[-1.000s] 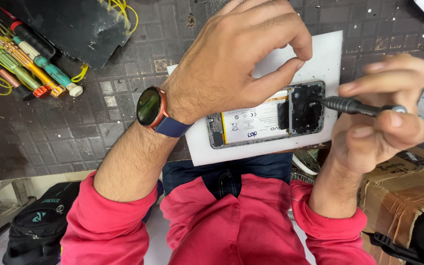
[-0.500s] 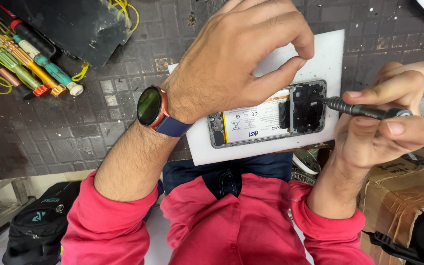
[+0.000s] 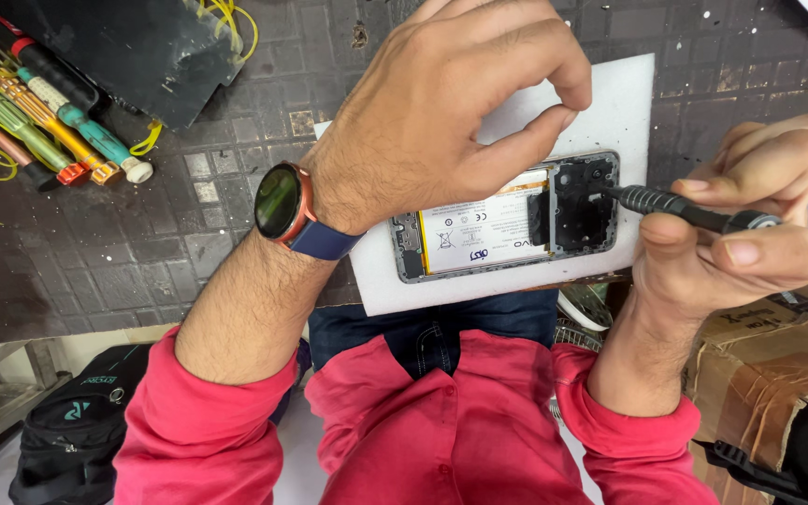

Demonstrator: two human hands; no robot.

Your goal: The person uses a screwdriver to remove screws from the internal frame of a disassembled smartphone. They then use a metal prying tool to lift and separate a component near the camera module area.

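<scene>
Our right hand (image 3: 741,234) gripping the screwdriver (image 3: 685,208), tip now nearer the opened phone (image 3: 507,224), left hand (image 3: 451,112) unmoved, fingers pinched together above it, anything pinched hidden.

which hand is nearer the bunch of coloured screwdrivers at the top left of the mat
Left. The left hand rests over the opened phone, nearer the coloured screwdrivers. The right hand, holding a black screwdriver, is farther off.

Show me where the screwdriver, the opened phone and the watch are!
screwdriver (image 3: 680,208), head view, on its dark ridged shaft.
opened phone (image 3: 479,234), head view, on its white battery.
watch (image 3: 278,201), head view, on its round dark face.
</scene>
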